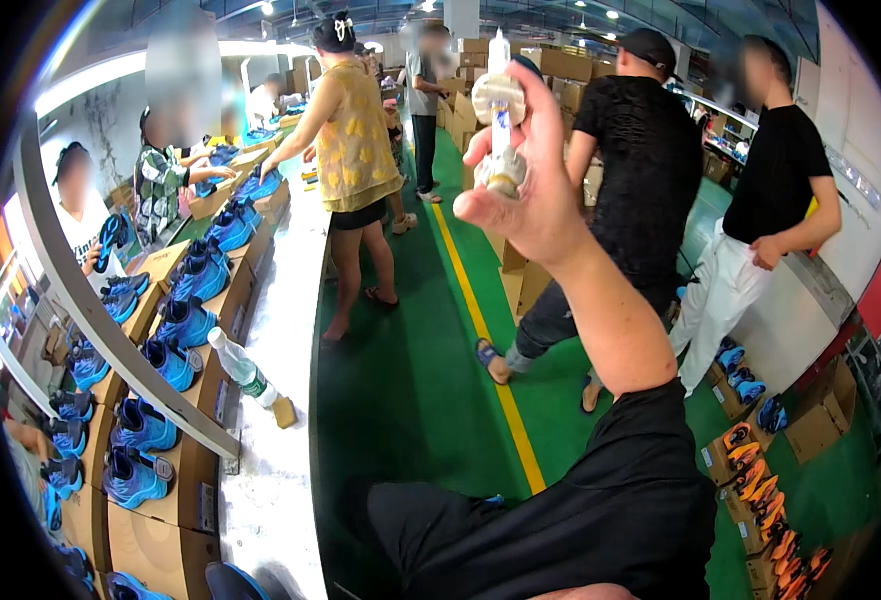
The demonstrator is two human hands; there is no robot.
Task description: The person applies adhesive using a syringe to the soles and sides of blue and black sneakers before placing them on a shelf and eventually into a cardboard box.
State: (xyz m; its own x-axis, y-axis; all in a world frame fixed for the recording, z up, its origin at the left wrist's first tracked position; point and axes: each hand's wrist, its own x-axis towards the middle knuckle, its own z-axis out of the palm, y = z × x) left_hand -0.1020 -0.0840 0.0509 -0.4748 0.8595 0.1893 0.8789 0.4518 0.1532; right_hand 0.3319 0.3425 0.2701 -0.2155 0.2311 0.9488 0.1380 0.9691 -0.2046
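Observation:
Raised in front of me, my right hand (540, 195) is closed around a slim white tube-like tool (501, 132) with a pointed tip at the top and a pale round disc partway along. Its thumb presses near the lower end, and the fingers wrap behind. I cannot make out the tool's exact kind. My left hand does not show; only black clothing fills the lower part of the view. Left of my arm runs a pale workbench (265, 480) bearing a water bottle (240, 365) and a small tan block (284, 412).
Blue sneakers (185, 322) line cardboard boxes (160, 545) along the bench, under a grey metal post (110, 320). A person in yellow (360, 140) stands at it. Two people in black (640, 170) are ahead to the right. Orange shoes (760, 490) lie at the lower right.

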